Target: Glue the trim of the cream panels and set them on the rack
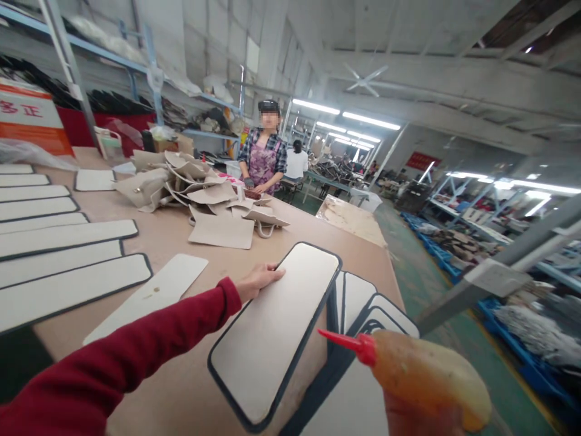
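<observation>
A long white panel with rounded corners and a dark border (pixel 276 327) lies slanted in front of me. My left hand (pixel 263 278), in a red sleeve, grips its upper left edge, fingers on top. At the lower right, my right hand (pixel 422 418) is wrapped around a squeeze bottle (pixel 431 375) of amber liquid. The bottle's red pointed nozzle (pixel 345 342) points left, close to the panel's right edge. Beneath the bottle, more dark-edged white panels (pixel 358 303) lie fanned out and overlapping. Left of my arm rests a borderless white panel (pixel 167 284) with a small brownish mark.
Several dark-edged panels (pixel 68 284) lie in rows at left. A heap of beige pieces (pixel 195 188), some with straps, covers the table's (pixel 318 230) far part. A co-worker (pixel 263 151) stands beyond it. Shelves line the left wall; a metal post (pixel 494 278) and blue bins are right.
</observation>
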Demonstrator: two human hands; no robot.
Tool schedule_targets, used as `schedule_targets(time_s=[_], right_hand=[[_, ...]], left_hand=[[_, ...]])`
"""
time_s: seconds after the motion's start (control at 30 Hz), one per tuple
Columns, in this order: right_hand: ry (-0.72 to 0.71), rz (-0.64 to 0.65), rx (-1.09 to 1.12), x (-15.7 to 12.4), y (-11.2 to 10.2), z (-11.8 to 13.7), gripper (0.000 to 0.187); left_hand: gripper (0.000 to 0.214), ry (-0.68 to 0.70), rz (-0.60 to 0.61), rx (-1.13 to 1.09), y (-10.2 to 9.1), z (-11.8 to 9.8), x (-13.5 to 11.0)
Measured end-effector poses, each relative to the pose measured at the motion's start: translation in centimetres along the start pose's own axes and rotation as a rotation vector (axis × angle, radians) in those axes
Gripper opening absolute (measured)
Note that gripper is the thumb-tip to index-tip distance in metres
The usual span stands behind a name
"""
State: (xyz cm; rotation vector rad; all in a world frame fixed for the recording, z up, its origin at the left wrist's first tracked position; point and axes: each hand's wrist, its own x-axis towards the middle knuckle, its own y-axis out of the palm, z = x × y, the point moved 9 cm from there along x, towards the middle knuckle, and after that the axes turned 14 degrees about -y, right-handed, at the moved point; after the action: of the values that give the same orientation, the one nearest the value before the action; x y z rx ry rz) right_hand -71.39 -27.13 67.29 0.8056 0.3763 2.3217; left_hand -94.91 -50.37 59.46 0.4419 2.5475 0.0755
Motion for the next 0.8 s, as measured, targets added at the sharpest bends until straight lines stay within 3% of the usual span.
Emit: schedule_targets(time_s=[0.1, 0.23, 0.33, 0.5, 0.67, 0.8], right_hand=[[0.002, -0.097, 0.007, 1.6, -0.2, 0.5, 0.046], [-0.044, -0.167, -0.019, 4.3, -2.4, -0.3, 0.063], [-0.084, -0.133, -0.044, 6.2, -2.8, -0.6, 0.074], [-0.14, -0.051, -0.063, 7.8, -1.8, -0.7, 0.064], [-0.125, 0.023, -0.101, 7.5, -1.9, -1.6, 0.067], [-0.15, 0.107, -0.036, 6.4, -1.9, -1.6, 0.057]], left_hand=[[0.057, 0.009, 0.067, -0.04, -0.3, 1.4, -1.0], [0.066, 0.025, 0.119, -0.025, -0.6, 1.9, -2.8], [0.064, 0.027, 0.137, 0.006, -0.6, 1.7, -4.1], [0.06, 0.024, 0.16, 0.036, 0.0, 0.9, -5.6], [0.064, -0.005, 0.159, 0.011, 0.2, 0.9, -5.2], [0.066, -0.027, 0.163, -0.025, -0.1, 1.3, -4.4]])
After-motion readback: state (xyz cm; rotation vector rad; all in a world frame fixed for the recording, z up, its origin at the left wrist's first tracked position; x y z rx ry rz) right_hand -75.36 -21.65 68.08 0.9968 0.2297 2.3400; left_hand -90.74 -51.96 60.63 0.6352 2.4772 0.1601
